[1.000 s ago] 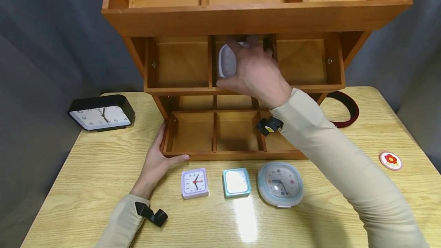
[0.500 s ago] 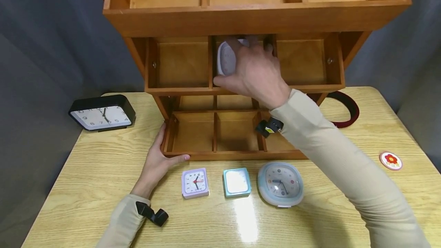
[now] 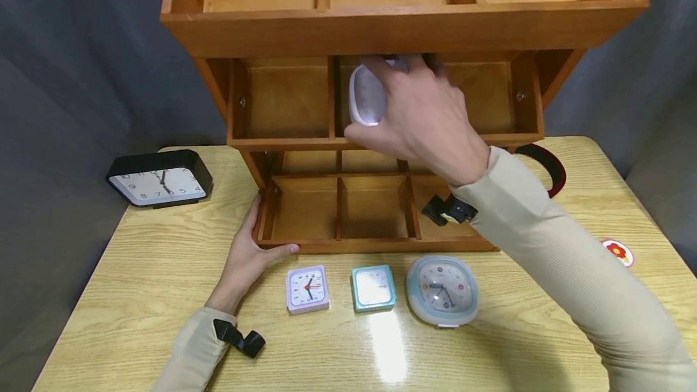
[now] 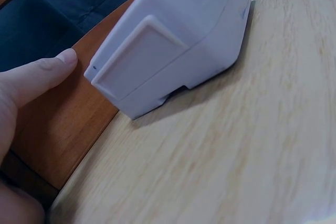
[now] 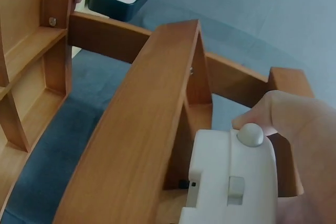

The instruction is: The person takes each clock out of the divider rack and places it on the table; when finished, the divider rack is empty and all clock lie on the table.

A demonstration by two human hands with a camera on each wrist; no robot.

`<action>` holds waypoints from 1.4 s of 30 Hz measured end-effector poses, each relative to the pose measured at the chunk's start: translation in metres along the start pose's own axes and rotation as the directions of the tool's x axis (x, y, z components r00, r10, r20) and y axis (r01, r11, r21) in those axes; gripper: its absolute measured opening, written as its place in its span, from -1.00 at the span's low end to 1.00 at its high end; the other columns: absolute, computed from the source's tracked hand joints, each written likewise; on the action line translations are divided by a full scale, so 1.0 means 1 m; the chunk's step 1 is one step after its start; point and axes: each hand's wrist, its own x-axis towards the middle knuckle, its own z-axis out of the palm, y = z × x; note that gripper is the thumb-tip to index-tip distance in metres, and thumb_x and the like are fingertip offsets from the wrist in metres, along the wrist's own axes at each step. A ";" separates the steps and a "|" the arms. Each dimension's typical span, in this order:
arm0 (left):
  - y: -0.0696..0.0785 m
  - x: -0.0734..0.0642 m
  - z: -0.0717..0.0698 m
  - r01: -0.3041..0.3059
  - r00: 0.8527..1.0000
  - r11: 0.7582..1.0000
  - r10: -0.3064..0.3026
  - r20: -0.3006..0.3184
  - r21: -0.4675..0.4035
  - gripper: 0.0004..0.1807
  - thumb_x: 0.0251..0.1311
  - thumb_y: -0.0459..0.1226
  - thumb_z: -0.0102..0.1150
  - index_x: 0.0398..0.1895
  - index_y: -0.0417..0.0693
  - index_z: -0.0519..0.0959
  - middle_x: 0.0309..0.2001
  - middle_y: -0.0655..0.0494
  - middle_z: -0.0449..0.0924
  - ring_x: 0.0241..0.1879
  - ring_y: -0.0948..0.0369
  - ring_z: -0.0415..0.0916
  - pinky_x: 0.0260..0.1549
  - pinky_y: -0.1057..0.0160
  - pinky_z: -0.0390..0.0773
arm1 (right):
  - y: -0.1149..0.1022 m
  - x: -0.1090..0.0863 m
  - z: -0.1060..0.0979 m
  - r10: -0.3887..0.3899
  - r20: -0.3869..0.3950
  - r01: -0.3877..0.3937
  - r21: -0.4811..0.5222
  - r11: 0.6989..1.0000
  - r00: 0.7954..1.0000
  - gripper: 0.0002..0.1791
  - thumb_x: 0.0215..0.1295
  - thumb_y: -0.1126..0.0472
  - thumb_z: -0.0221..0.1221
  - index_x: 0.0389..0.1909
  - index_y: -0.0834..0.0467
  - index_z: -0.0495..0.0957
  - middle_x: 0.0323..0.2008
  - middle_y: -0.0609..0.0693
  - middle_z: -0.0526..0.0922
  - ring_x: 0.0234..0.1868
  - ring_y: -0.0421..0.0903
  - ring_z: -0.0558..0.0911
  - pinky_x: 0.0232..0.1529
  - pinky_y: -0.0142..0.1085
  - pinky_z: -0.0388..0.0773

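My right hand (image 3: pixel 422 114) grips a white alarm clock (image 3: pixel 367 95) over the middle compartment of the wooden middle drawer (image 3: pixel 288 101). In the right wrist view the clock (image 5: pixel 231 177) shows a round button and a small switch; the hand covers part of its face. My left hand (image 3: pixel 247 262) rests at the left front corner of the bottom drawer (image 3: pixel 305 207), its thumb straight along the front. Near that thumb lies a lilac square clock (image 3: pixel 307 289), seen from its side in the left wrist view. A teal square clock (image 3: pixel 373 288) and a light-blue rounded clock (image 3: pixel 443 291) lie to its right.
The pulled-out top drawer (image 3: pixel 403 29) overhangs the middle one. A black clock (image 3: pixel 160 179) stands at the left of the table (image 3: pixel 305 356). A dark red ring-shaped band (image 3: pixel 550 165) and a round flower badge (image 3: pixel 618 251) lie on the right, partly behind the sleeve.
My right hand has shifted right and lifted a little, bringing the white clock with it; the clock's face now catches a glare. My left hand stays at the bottom drawer's corner.
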 end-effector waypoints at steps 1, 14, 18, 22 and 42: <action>0.000 0.000 0.000 0.002 1.000 1.000 -0.002 0.000 0.004 0.37 -0.21 -0.09 0.59 0.56 0.23 -0.24 0.56 0.18 -0.16 0.53 0.06 -0.11 0.48 -0.04 -0.02 | 0.000 -0.002 -0.002 0.006 0.010 -0.006 0.002 1.000 1.000 -0.13 -0.09 -0.33 0.21 0.35 -0.22 0.32 -0.02 0.16 0.52 -0.17 0.12 0.52 -0.47 0.10 0.60; -0.003 0.004 0.001 -0.021 1.000 1.000 0.021 -0.002 -0.008 0.36 -0.20 -0.12 0.59 0.55 0.30 -0.23 0.56 0.19 -0.15 0.52 0.06 -0.08 0.48 -0.04 0.00 | 0.007 -0.048 -0.006 0.018 0.053 -0.021 0.065 0.998 0.998 -0.15 -0.11 -0.24 0.25 0.34 -0.25 0.33 0.17 0.14 0.43 -0.19 0.21 0.49 -0.54 0.02 0.56; -0.004 0.003 0.002 -0.009 1.000 1.000 0.009 0.006 -0.025 0.37 -0.21 -0.15 0.60 0.56 0.29 -0.23 0.56 0.19 -0.13 0.52 0.06 -0.06 0.48 -0.03 0.02 | 0.013 -0.062 -0.003 0.014 0.071 -0.018 0.055 0.998 0.997 -0.12 -0.15 -0.23 0.26 0.34 -0.25 0.32 0.17 0.14 0.42 -0.18 0.20 0.49 -0.56 -0.01 0.54; -0.003 0.002 0.001 -0.017 1.000 1.000 0.018 0.011 -0.017 0.38 -0.22 -0.14 0.60 0.56 0.26 -0.24 0.56 0.18 -0.14 0.51 0.06 -0.05 0.47 -0.03 0.03 | 0.018 -0.075 -0.003 0.021 0.071 -0.025 0.046 0.999 0.997 -0.09 -0.19 -0.22 0.29 0.35 -0.26 0.31 0.18 0.12 0.41 -0.18 0.17 0.48 -0.56 -0.07 0.52; -0.002 0.004 0.001 -0.040 0.999 0.998 0.040 0.003 -0.040 0.36 -0.22 -0.18 0.61 0.55 0.36 -0.21 0.54 0.22 -0.07 0.49 0.08 0.01 0.46 -0.01 0.06 | 0.054 -0.147 -0.008 -0.036 -0.037 0.037 0.025 0.999 0.999 -0.08 -0.30 -0.09 0.37 0.29 -0.14 0.41 0.11 0.14 0.45 -0.22 0.13 0.53 -0.52 -0.07 0.51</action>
